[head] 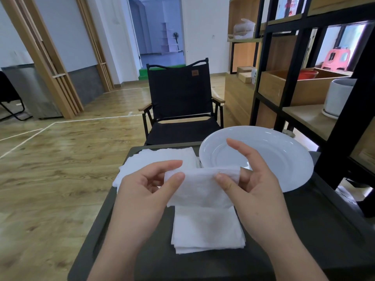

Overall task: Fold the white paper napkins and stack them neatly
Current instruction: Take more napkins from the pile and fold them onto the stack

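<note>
Two hands hold one white napkin in the air above a dark worktop. The left hand pinches its left edge between thumb and fingers; the right hand pinches the right edge, forefinger raised. Directly below lies a stack of folded napkins. An unfolded pile sits farther back on the left, beside a white plate.
</note>
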{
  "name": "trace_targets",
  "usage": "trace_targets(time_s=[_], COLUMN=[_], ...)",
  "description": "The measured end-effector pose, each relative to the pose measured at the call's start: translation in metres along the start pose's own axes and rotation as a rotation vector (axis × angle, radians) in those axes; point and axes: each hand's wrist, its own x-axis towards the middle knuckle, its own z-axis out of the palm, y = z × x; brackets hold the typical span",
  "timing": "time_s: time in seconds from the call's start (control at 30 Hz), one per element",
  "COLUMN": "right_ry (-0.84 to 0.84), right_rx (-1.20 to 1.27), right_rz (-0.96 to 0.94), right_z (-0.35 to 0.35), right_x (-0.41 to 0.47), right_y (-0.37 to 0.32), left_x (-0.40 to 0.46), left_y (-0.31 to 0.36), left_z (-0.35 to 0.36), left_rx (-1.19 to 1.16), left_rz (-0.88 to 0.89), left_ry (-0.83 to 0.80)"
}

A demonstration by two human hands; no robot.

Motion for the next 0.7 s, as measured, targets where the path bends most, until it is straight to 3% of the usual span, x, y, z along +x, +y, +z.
trace_targets(time_s=[0.3, 0.53, 0.7], right_ry=[-0.094, -0.044, -0.027], right_rx=[-0.05, -0.201, -0.147], right_rz=[-0.051, 0.027, 0.075], right_z=[-0.007, -0.007, -0.008], right_x=[0.001, 0.002, 0.002], right_y=[0.004, 0.01, 0.01], left_x=[0.0, 0.001, -0.003], left_y=[-0.001, -0.001, 0.006], left_z=[-0.005, -0.006, 0.0], left_rx=[0.174, 0.243, 0.087], left_rz=[-0.003, 0.107, 0.063], left_ry=[-0.075, -0.052, -0.066])
